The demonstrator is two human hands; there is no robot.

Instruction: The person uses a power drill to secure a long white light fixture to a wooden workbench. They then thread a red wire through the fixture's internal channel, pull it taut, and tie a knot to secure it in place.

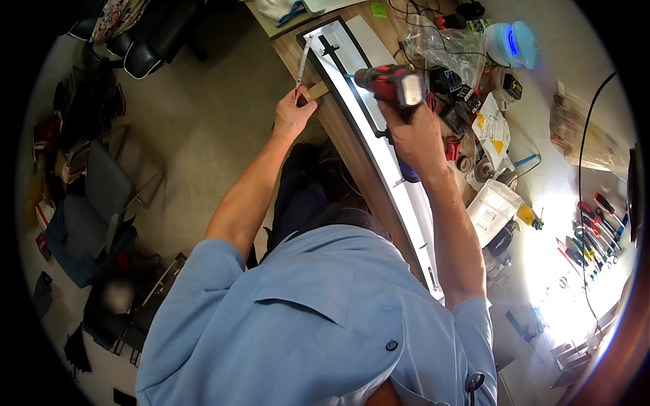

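A long white tray-like piece with a black edge (399, 186) lies lengthwise along the wooden bench, a thin black rod with small brackets (329, 49) along its inside. My left hand (292, 116) is closed on a tape measure (304, 64) at the bench's left edge. The blade stretches up to the piece's far left corner. Touching my left fingers is a short tan strip (317, 91). Over the piece, my right hand (418, 139) grips a red and black cordless drill (389, 84). Its bit points left, above the rod; whether it touches anything I cannot tell.
Right of the piece lie a clear plastic bag (443, 42), dark chargers or batteries (455, 88), papers (493, 132) and a bubble-wrapped packet (493, 211). A blue-white round device (512, 44) stands at the back. Screwdrivers and pliers (596, 233) sit far right. Chairs (95, 203) stand left.
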